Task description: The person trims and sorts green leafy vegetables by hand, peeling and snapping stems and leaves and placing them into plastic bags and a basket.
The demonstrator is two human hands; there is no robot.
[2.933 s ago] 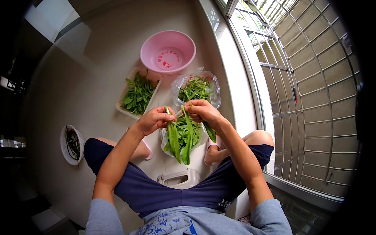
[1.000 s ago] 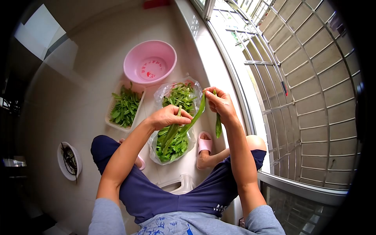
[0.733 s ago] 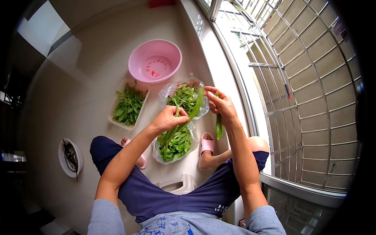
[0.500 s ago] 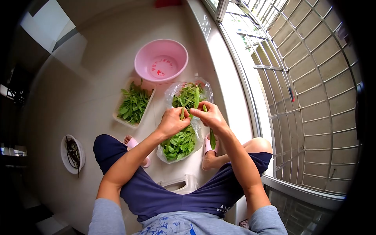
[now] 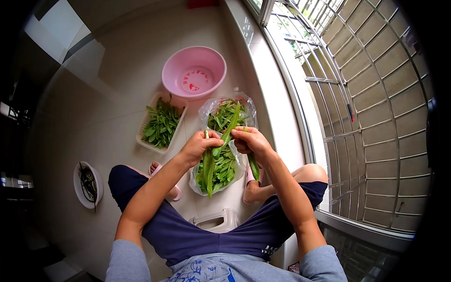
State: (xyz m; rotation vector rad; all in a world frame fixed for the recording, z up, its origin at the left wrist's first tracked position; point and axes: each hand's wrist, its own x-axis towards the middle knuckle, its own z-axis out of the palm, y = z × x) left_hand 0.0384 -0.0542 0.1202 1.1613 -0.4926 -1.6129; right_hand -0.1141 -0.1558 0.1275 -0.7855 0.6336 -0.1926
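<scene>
My left hand (image 5: 201,146) is closed on leafy greens (image 5: 208,170), whose leaves hang down below the fingers. Close beside it, my right hand (image 5: 252,141) is closed too, with a green leaf (image 5: 254,168) hanging beneath its palm. A long leaf (image 5: 230,129) runs slantwise between the fingertips of both hands. Under them lies a clear plastic bag (image 5: 203,113) with stemmy greens (image 5: 224,115) in its upper part and loose leaves (image 5: 225,169) in its lower part.
A pale plastic basket (image 5: 163,151) of greens stands to the left of the bag. Beyond it sits a pink basin (image 5: 217,56). A white basket (image 5: 100,184) with dark strands is at far left. A stool (image 5: 230,220) is between my legs; a window ledge (image 5: 277,94) runs along the right.
My hands have turned and lowered slightly. Leaves now hang from my left hand over the lower bag, and the long leaf between the hands has tilted.
</scene>
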